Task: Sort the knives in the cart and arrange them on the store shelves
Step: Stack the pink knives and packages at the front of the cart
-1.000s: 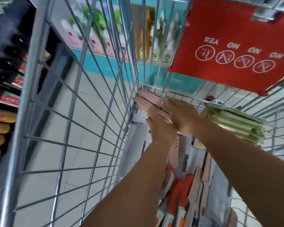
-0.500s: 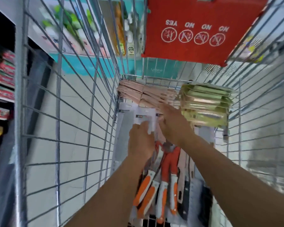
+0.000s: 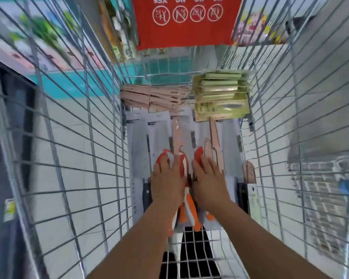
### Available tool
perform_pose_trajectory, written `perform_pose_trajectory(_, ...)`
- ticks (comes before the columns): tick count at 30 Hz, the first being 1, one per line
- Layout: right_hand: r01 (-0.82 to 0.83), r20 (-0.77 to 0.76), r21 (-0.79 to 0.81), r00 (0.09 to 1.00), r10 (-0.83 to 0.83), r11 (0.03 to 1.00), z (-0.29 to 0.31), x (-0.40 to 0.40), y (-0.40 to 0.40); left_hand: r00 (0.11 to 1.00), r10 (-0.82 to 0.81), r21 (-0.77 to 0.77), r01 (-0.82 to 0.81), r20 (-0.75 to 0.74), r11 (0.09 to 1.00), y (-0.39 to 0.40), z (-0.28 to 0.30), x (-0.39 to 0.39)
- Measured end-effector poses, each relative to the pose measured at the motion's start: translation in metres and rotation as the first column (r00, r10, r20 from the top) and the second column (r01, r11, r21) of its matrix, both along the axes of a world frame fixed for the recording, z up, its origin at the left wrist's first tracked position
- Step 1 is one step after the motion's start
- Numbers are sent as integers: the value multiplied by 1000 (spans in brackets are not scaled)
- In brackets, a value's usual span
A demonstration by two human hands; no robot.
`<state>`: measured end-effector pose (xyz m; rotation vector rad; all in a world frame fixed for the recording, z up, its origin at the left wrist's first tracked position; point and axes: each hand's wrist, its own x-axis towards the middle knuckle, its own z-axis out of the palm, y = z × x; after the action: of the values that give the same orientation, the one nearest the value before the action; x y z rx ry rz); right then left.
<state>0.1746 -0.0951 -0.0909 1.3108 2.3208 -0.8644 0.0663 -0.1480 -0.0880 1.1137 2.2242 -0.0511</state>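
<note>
Currently both hands flat, gripping nothing: left hand and right hand press orange-handled knives on cart floor; pink knife stack and green packs beyond.

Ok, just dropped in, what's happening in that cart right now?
A person is reaching into a wire cart with both hands. The left hand and right hand rest side by side on the orange-handled knives lying on the grey knife packs. At the far end, a stack of pink knives sits beside a stack of green packs. Nothing is lifted out yet.
</note>
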Motion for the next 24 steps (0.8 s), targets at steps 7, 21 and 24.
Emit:
perform_pose_trajectory(7,124,-57,-26,990,-126,992,17,-3,-7,991,-30,-16,28,-129,999,-11,12,-14)
perform_pose_trajectory(21,372,70,149,920,-385,916,-6,4,32,991,111,99,-102,-80,990,27,-11,-4)
perform_pose_trajectory(24,425,68,117,898,-434,898,-7,6,41,968,248,59,-246,-27,967,34,-11,-8)
